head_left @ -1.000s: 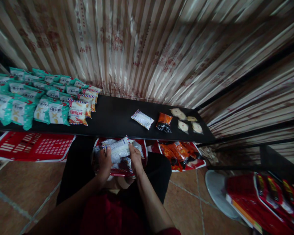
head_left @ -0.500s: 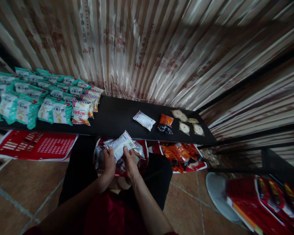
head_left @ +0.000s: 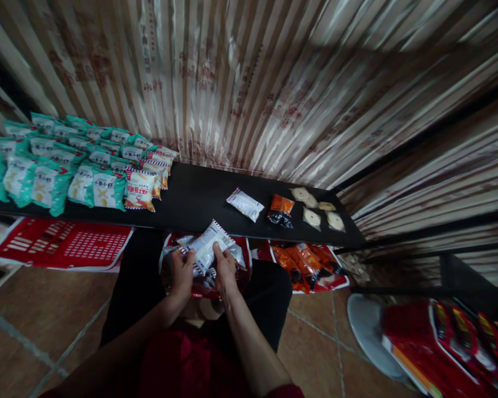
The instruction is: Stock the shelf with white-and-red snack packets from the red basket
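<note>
A white snack bag (head_left: pixel 210 241) with striped ends is held between my two hands, printed back side up. My left hand (head_left: pixel 182 275) grips its lower left edge, and my right hand (head_left: pixel 225 270) pinches its right side with the thumb on top. Directly below, between my knees, an open red bag (head_left: pixel 244 276) contains several more silvery snack bags, partly hidden by my hands. On the black shelf (head_left: pixel 191 196) ahead, another white snack bag (head_left: pixel 245 204) lies flat, beside an orange and black packet (head_left: pixel 281 210).
Rows of teal snack bags (head_left: pixel 50 185) and several red-and-white ones (head_left: pixel 140 189) stand at the shelf's left. Round pale items in clear wrap (head_left: pixel 311 217) lie at its right end. Below are orange packets (head_left: pixel 305 260); a grey stool (head_left: pixel 369 331) stands at right.
The held bag has tilted slightly and my left hand has slid a little lower and left along it. The view has shifted slightly; the shelf items stay put.
</note>
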Demonstrator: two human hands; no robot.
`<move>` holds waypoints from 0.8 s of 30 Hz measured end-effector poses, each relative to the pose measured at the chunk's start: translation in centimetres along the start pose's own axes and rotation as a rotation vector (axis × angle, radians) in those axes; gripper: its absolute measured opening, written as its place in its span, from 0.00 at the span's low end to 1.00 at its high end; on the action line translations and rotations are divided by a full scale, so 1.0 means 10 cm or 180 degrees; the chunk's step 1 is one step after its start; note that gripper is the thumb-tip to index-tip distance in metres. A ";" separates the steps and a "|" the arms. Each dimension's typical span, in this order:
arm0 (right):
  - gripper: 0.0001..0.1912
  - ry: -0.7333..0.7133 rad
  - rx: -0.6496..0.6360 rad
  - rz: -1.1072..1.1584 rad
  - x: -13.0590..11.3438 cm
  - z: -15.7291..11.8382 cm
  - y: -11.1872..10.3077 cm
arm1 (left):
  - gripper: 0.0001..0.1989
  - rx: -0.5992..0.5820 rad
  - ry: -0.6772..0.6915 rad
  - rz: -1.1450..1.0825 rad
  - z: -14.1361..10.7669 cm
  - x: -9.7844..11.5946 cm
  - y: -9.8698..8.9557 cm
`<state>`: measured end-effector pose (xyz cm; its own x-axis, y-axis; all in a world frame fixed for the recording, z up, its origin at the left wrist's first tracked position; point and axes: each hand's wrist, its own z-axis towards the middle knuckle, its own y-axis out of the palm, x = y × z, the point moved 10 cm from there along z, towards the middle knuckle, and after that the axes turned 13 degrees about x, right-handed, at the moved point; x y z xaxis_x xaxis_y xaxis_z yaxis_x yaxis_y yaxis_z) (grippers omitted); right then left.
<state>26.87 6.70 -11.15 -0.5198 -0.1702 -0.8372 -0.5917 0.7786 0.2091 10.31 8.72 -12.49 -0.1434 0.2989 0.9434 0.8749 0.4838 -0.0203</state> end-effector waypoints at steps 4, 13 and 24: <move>0.19 -0.0028 0.0008 -0.0028 0.00 0.03 0.00 | 0.21 0.0077 0.0402 0.0286 0.05 0.04 -0.03; 0.21 -0.0166 -0.0073 -0.0284 0.01 0.06 0.01 | 0.12 -0.0201 0.3117 0.1173 -0.35 0.80 0.02; 0.19 -0.0122 -0.0171 -0.0271 -0.03 -0.02 0.06 | 0.18 -0.0943 0.4313 0.1493 -0.63 0.81 0.03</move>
<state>26.55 7.11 -10.71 -0.4429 -0.2102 -0.8716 -0.6653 0.7287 0.1623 12.36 6.08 -2.74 0.5643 -0.6885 0.4555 0.8028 0.3290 -0.4972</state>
